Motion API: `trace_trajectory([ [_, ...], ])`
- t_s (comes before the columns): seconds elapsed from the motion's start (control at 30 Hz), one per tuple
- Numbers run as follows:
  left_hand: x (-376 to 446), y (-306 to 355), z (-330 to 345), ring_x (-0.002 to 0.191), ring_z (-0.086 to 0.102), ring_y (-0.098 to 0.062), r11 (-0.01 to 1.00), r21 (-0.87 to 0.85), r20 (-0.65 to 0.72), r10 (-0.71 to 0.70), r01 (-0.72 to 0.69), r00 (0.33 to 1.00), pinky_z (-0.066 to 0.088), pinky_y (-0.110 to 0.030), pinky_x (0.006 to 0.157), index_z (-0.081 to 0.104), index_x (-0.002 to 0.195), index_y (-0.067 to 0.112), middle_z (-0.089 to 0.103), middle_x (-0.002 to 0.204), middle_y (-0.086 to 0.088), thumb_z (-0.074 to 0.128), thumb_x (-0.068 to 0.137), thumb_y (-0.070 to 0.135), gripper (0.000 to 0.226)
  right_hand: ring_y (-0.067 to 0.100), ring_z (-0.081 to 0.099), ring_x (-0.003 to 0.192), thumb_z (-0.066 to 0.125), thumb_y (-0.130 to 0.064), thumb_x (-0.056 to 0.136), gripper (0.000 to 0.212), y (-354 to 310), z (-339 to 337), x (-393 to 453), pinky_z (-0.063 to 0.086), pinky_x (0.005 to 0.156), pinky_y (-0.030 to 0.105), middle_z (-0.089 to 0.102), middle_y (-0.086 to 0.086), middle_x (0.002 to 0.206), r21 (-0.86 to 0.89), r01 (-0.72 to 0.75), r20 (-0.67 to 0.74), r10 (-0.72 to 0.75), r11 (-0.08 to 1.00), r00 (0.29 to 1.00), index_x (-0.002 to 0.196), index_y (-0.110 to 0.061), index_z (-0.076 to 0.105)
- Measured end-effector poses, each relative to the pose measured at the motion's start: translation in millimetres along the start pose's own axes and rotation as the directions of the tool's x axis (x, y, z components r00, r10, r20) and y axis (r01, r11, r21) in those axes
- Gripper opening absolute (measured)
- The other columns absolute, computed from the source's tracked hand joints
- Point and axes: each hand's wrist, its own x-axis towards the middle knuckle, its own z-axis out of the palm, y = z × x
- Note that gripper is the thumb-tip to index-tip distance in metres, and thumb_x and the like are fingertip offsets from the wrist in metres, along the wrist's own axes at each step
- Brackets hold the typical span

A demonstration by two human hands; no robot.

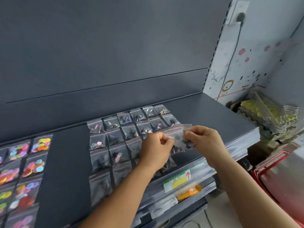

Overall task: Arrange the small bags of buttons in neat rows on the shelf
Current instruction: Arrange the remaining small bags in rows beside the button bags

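Note:
A clear zip bag (178,137) with a red seal line and dark buttons inside hangs between my two hands above the dark grey shelf (213,112). My left hand (156,148) pinches its left edge and my right hand (205,140) pinches its right side. Under and behind my hands, several small clear bags of dark buttons (125,127) lie in tidy rows on the shelf. At the far left lie rows of bags with bright coloured buttons (32,163). My hands hide part of the nearer rows.
A bare strip of shelf (65,170) separates the two groups of bags. Price-tag rails with a green and yellow label (177,180) run along the shelf front. To the right stand stacked wire racks (269,112) and a red bin (279,186).

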Motion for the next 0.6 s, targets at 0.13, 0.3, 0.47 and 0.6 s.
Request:
trace_trajectory([
  [0.13, -3.7, 7.8, 23.9, 0.066, 0.062, -0.014, 0.989, 0.125, -0.082, -0.063, 0.073, 0.995, 0.044, -0.021, 0.055, 0.066, 0.082, 0.016, 0.068, 0.072, 0.003, 0.062, 0.088, 0.022, 0.010, 0.011, 0.047, 0.050, 0.066, -0.014, 0.082, 0.014, 15.1, -21.3, 18.6, 0.041, 0.054, 0.024, 0.060, -0.001, 0.056, -0.177, 0.045, 0.105, -0.027, 0.983, 0.994, 0.068, -0.014, 0.066],
  [0.3, -10.7, 12.9, 45.0, 0.065, 0.062, -0.016, 0.940, 0.303, -0.153, -0.113, 0.156, 0.982, 0.055, -0.036, 0.064, 0.058, 0.088, 0.019, 0.067, 0.073, 0.002, 0.059, 0.089, 0.022, 0.004, 0.012, 0.043, 0.046, 0.064, -0.019, 0.083, 0.015, 29.0, -35.7, 32.9, 0.039, 0.052, 0.024, 0.062, 0.006, 0.060, -0.308, 0.099, 0.208, -0.034, 0.946, 0.978, 0.069, -0.012, 0.063],
  [0.47, -13.1, 19.6, 58.8, 0.075, 0.062, -0.021, 0.855, 0.477, -0.201, -0.121, 0.205, 0.972, 0.051, -0.033, 0.059, 0.051, 0.102, 0.017, 0.066, 0.083, -0.001, 0.056, 0.092, 0.024, 0.014, 0.015, 0.051, 0.057, 0.061, -0.017, 0.083, 0.017, 32.5, -39.9, 41.4, 0.038, 0.050, 0.022, 0.059, -0.003, 0.059, -0.449, 0.186, 0.266, -0.068, 0.874, 0.961, 0.066, -0.018, 0.057],
  [0.6, -17.3, 22.8, 64.2, 0.103, 0.053, -0.024, 0.810, 0.542, -0.247, -0.100, 0.223, 0.964, 0.051, -0.034, 0.077, 0.049, 0.112, 0.012, 0.062, 0.102, -0.004, 0.055, 0.093, 0.023, 0.023, 0.022, 0.058, 0.075, 0.062, -0.014, 0.080, 0.004, 34.7, -38.8, 47.2, 0.045, 0.063, 0.026, 0.061, -0.001, 0.073, -0.526, 0.252, 0.291, -0.107, 0.812, 0.951, 0.082, -0.016, 0.059],
])
